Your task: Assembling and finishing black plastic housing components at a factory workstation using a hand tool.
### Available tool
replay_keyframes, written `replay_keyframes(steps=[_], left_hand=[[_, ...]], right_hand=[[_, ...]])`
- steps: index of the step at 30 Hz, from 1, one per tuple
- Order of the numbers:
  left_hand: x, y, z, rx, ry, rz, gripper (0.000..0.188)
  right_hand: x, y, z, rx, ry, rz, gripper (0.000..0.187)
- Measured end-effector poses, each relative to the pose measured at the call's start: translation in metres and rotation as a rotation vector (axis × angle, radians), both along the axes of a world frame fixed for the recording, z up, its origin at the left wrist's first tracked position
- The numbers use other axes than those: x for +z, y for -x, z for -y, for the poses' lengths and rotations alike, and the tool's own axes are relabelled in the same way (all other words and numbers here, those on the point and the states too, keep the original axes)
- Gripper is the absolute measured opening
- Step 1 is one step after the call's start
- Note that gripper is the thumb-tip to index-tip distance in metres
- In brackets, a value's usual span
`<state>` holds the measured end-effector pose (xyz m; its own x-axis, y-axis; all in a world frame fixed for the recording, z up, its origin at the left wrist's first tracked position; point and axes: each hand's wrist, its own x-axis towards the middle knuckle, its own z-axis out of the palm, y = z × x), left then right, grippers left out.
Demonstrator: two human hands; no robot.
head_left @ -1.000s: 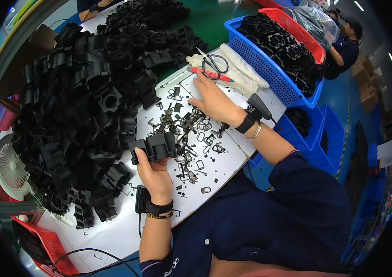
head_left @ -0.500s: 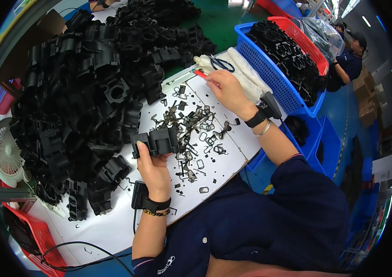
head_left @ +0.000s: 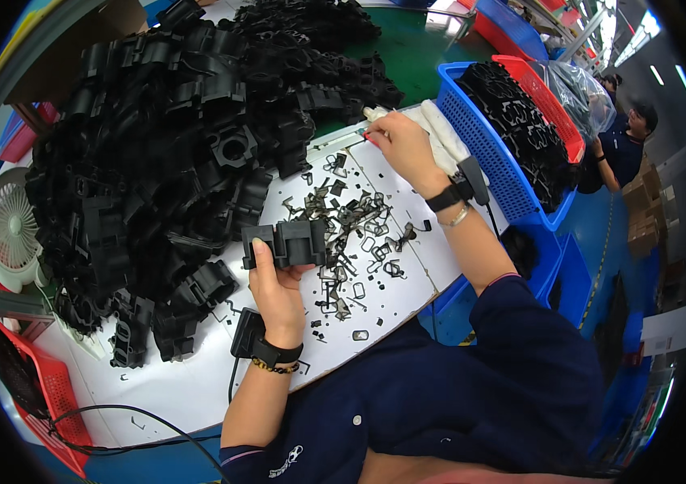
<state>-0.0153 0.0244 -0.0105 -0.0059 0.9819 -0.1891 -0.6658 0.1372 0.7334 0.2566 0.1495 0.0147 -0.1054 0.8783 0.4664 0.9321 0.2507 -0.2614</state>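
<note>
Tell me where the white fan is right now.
In the head view the white fan sits at the far left table edge, beside the black parts pile, above the red basket.

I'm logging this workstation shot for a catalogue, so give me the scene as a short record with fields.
Setting: white worktable seen from above
Left hand: holds a black plastic part above the table
Right hand: reaches to the table's far edge, on a red-handled tool beside white gloves
Between the hands: scattered small black trimmings
Left of the part: large heap of black plastic parts
Right of the table: blue basket with more black parts
Far right: another person
</note>
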Motion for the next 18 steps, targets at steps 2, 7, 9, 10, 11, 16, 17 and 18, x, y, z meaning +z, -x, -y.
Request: replay_keyframes(steps=[2, 7, 9, 10, 11, 16, 17, 18], left_hand=[[-0.004, 0.003, 0.003, 0.011, -0.037, -0.043, 0.045], [0.008, -0.001, 0.010, 0.096, -0.134, -0.164, 0.049], [0.001, -0.003, 0.007, 0.147, -0.235, -0.287, 0.053], [-0.001, -0.003, 0.006, 0.203, -0.338, -0.405, 0.057], [-0.001, -0.003, 0.006, 0.197, -0.337, -0.410, 0.057], [-0.003, -0.002, 0.004, 0.201, -0.294, -0.483, 0.062], [-0.004, -0.001, 0.003, 0.148, -0.307, -0.506, 0.064], [-0.001, -0.001, 0.005, 0.139, -0.303, -0.508, 0.064]], right_hand=[[0.007, 0.014, 0.013, 0.045, 0.324, -0.222, 0.022], [-0.021, 0.017, 0.014, 0.369, 0.313, -0.259, 0.045], [-0.026, 0.025, 0.015, 0.430, 0.294, -0.020, 0.055], [-0.024, 0.029, 0.019, 0.427, 0.295, -0.026, 0.055], [-0.020, 0.034, 0.025, 0.498, 0.295, 0.004, 0.056], [0.035, 0.049, 0.066, 0.634, 0.733, -0.162, 0.045], [0.047, 0.045, 0.070, 0.702, 0.764, -0.261, 0.036], [0.047, 0.044, 0.071, 0.695, 0.767, -0.269, 0.036]])
